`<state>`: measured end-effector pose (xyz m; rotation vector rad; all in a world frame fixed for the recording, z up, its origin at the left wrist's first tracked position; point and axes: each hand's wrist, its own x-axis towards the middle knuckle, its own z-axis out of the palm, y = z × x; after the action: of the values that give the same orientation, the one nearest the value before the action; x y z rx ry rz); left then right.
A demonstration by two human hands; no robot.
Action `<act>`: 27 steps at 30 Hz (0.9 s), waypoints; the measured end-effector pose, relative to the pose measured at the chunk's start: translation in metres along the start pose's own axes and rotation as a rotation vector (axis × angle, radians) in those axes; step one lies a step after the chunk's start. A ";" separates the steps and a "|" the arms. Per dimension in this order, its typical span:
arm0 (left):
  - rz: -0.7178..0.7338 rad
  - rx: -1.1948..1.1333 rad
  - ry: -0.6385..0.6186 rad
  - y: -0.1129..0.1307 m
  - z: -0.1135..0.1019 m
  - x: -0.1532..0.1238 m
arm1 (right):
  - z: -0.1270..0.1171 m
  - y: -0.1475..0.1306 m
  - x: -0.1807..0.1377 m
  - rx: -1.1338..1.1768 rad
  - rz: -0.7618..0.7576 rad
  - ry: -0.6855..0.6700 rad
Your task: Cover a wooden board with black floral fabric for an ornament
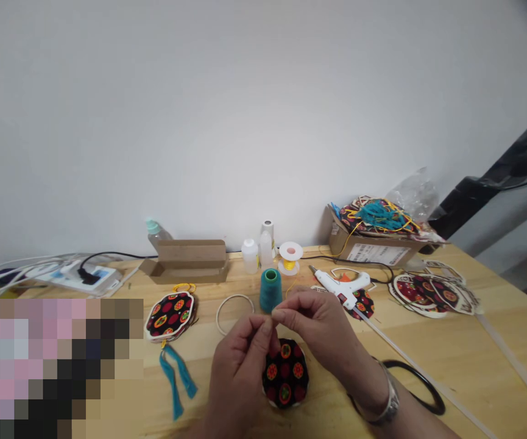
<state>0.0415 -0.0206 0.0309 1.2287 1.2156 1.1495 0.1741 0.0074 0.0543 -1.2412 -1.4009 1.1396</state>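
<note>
My left hand (pixel 248 350) and my right hand (pixel 317 326) meet with pinched fingertips just in front of a teal thread cone (pixel 270 292). Whatever sits between the fingers is too small to make out. Below them on the table lies a dark patterned fabric piece (pixel 285 381) with a scalloped edge and red and orange motifs. Part of it is covered by my left hand. A thin pale ring (pixel 234 299) lies left of the cone. Behind the cone stands a white spool (pixel 290 251) with yellow cord.
A white glue gun (pixel 343 285) and a cardboard box (pixel 368 249) heaped with pieces are at right, near stacked patterned pieces (pixel 432 292). At left are a finished-looking piece (pixel 170 316) with teal tassels (pixel 176 372), an open carton (pixel 192 262) and a power strip (pixel 84 277). Bottles (pixel 250 256) stand behind.
</note>
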 end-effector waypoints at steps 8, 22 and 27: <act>-0.003 -0.035 -0.003 -0.002 0.001 0.000 | 0.002 0.002 -0.001 0.069 0.054 -0.026; -0.020 -0.080 -0.012 -0.002 0.001 -0.001 | 0.003 0.004 -0.002 0.078 0.034 -0.080; -0.107 -0.338 -0.136 -0.006 0.002 0.005 | 0.003 0.003 -0.002 0.101 0.007 -0.063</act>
<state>0.0433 -0.0157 0.0244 0.9583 0.9296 1.1196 0.1718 0.0059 0.0505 -1.1488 -1.3690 1.2482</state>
